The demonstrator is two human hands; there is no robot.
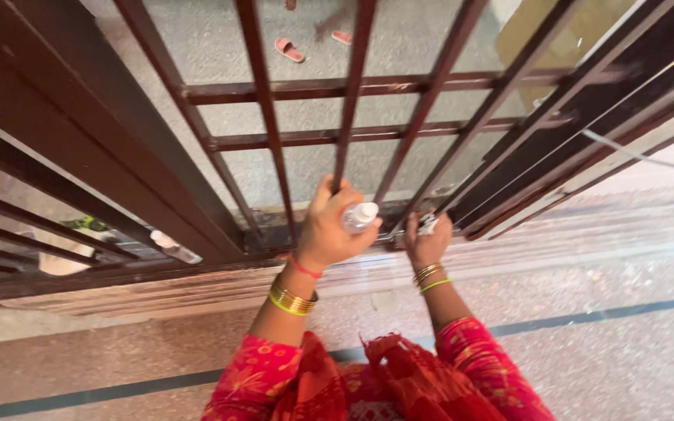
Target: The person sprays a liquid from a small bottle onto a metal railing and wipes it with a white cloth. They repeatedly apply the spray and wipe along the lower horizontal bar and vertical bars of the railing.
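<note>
My left hand [328,230] is closed around a small clear spray bottle [359,216] with a white top, held against the foot of a dark brown metal grille gate [267,117]. My right hand [428,240] presses a crumpled white cloth [427,224] onto the gate's lowest bar, just right of the bottle. Both wrists wear gold and green bangles, and red patterned sleeves show at the bottom of the view.
The gate's vertical bars rise across the view, with a sliding track [555,187] running to the right. Speckled stone floor [602,327] with a dark inlaid line lies below. Pink slippers [289,50] lie beyond the bars. A white object [173,246] rests at the left frame.
</note>
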